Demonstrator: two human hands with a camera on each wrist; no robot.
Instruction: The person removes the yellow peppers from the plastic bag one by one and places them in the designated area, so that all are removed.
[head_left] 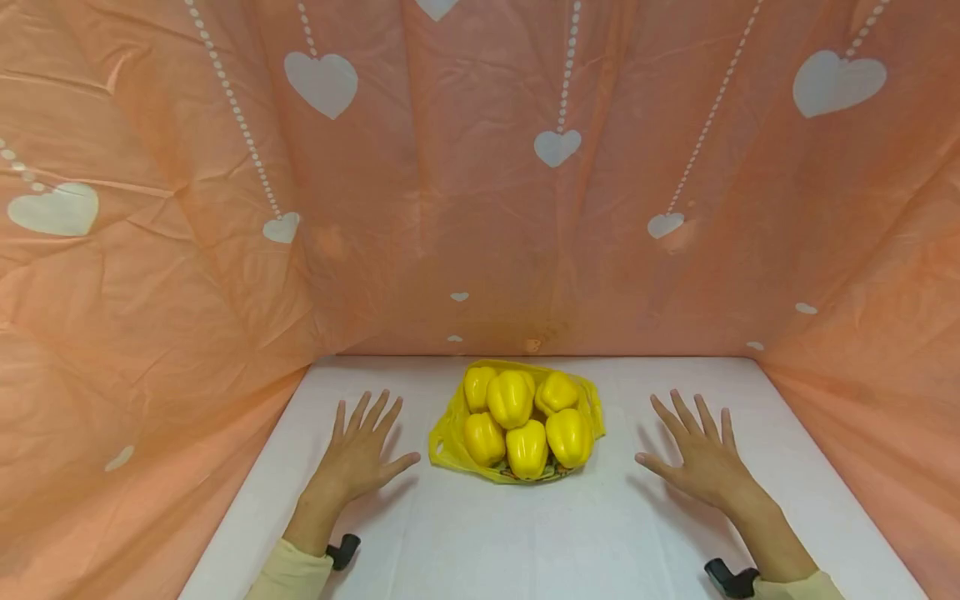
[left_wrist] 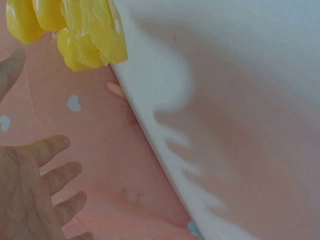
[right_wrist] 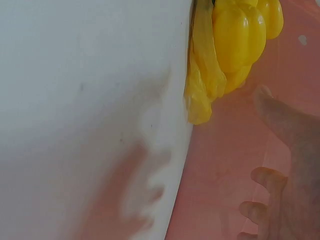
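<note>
A person's left hand (head_left: 363,458) and right hand (head_left: 697,458) are held well apart over the surface, fingers extended and spread, thumbs pointing inward towards each other. Both hover just above it and cast soft shadows, seen clearly in the two wrist views. A black device (head_left: 343,552) sits at the left wrist and another black mount (head_left: 731,577) at the right, each beside the cuff of a pale yellow sleeve. Between the hands, near the back of the table, lies a cluster of at least six glossy yellow bell peppers (head_left: 511,400), resting on a spread-out yellow plastic bag (head_left: 450,454). The bag is nearest the left thumb, with a gap between them; a wider gap separates it from the right thumb. Some darker patterned material shows under the front peppers, too small to identify. The tabletop (head_left: 525,542) is white and smooth-looking, with faint creases and a few tiny dark specks, and its straight back edge meets the backdrop. Around the back and both sides hangs a wrinkled peach-orange curtain (head_left: 480,208), printed with white hearts (head_left: 321,83) at the ends of dotted strings (head_left: 238,117). A brownish mottled patch (head_left: 553,332) marks it low down, just behind the peppers.
</note>
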